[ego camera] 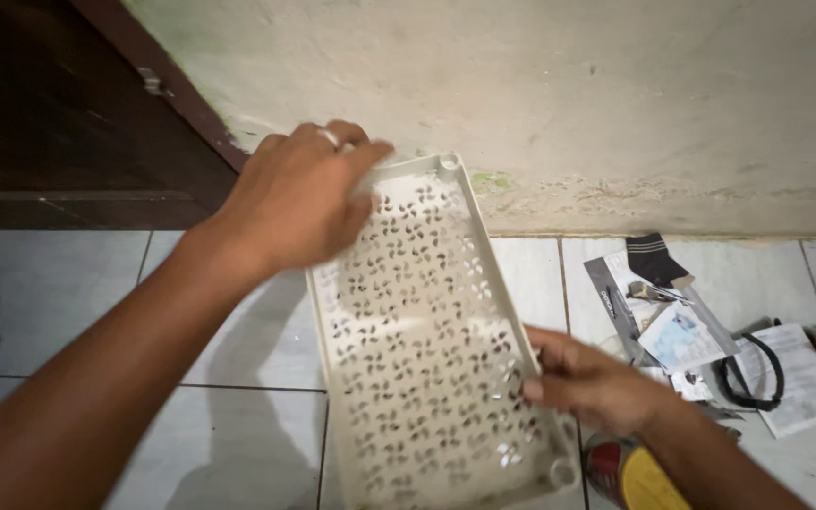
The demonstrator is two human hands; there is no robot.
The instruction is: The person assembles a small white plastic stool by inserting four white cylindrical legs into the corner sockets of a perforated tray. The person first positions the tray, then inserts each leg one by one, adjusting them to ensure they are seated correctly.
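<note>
A cream plastic shelf panel (427, 349) with leaf-shaped cut-outs and round sockets at its corners is held tilted above the tiled floor. My left hand (299, 194) grips its far left corner, fingers curled over the rim. My right hand (583, 378) holds the right long edge near the lower end, thumb on top of the panel.
A rough plastered wall (569, 94) rises just behind the panel, with a dark wooden door frame (158, 90) at left. On the white floor tiles (238, 331) at right lie papers (795, 378), a black cable loop (753, 373), a dark sock (658, 257) and a red-and-yellow can (630, 472).
</note>
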